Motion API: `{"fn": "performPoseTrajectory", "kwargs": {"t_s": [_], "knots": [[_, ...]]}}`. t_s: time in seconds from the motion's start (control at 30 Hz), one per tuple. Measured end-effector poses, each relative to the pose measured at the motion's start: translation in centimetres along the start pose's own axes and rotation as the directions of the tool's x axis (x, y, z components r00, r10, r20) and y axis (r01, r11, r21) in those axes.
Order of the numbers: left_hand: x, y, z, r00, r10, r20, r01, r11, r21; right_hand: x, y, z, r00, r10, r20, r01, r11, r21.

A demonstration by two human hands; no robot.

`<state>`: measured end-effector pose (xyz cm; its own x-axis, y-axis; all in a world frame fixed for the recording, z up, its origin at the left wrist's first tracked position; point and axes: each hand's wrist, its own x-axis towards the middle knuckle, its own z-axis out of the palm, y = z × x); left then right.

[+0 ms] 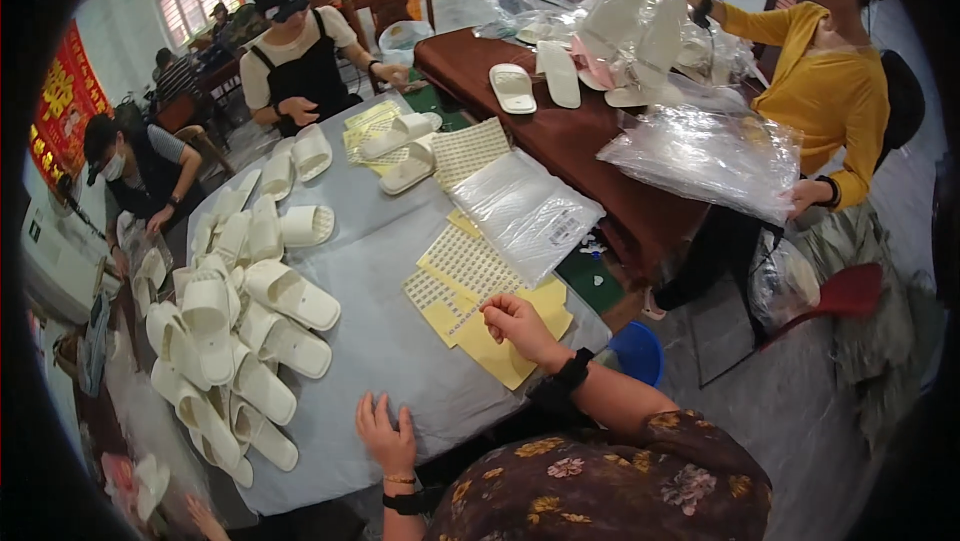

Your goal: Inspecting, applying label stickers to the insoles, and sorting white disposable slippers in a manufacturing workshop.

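Yellow backing paper (505, 363), flat on the table just beneath the right hand (522, 329). Fingers there curled in, thumb close to the index finger, gap narrow — impossible to tell about a small label between the tips. Left hand (388, 433) palm down near the table's close edge, fingers moderately spread, apparently holding nothing.

Just beyond the right hand, sheets of small printed labels (455, 259), overlapping, partly covered by clear plastic bags (520, 206). For good handling, probably best to slide those bags aside, steady the backing with the free left hand, bend one edge slightly and peel slowly from a corner. Grip by the rim only — less skin on the adhesive, less curl. Take from an outer row, keeping the rest aligned.

Farther left on the grey table covering (370, 211), a heap of cream slippers (210, 326), overlapping and lying at mixed angles; better drawn out singly, without tipping the pile. By the right forearm, a blue bucket (638, 353). Across the gap, a brown-covered table (465, 61) with more slippers and plastic, plus a co-worker in yellow (820, 71) gripping clear wrapping.
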<state>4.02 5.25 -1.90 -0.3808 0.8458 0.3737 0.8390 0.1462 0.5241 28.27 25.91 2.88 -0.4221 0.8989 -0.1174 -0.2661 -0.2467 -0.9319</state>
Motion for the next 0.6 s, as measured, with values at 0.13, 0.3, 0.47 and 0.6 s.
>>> {"fn": "performPoseTrajectory", "kwargs": {"t_s": [0.13, 0.3, 0.47, 0.6], "knots": [[-0.1, 0.3, -0.1, 1.0, 0.01, -0.001, -0.01, 0.997, 0.078, 0.9, -2.0, -2.9, 0.987, -0.062, -0.149, 0.064, 0.998, 0.011], [-0.3, -0.2, 0.1, 1.0, 0.022, -0.014, -0.021, 0.997, 0.071, 1.8, -3.9, -6.5, 0.944, -0.083, -0.319, 0.134, 0.98, 0.144], [-0.2, 0.0, 0.1, 0.999, 0.029, -0.016, -0.028, 0.996, 0.08, 1.5, -5.0, -8.6, 0.911, -0.11, -0.398, 0.188, 0.968, 0.164], [0.0, 0.2, 0.0, 1.0, 0.014, -0.006, -0.013, 0.996, 0.092, 1.7, -6.0, -9.9, 0.89, -0.114, -0.441, 0.203, 0.966, 0.159]]}}
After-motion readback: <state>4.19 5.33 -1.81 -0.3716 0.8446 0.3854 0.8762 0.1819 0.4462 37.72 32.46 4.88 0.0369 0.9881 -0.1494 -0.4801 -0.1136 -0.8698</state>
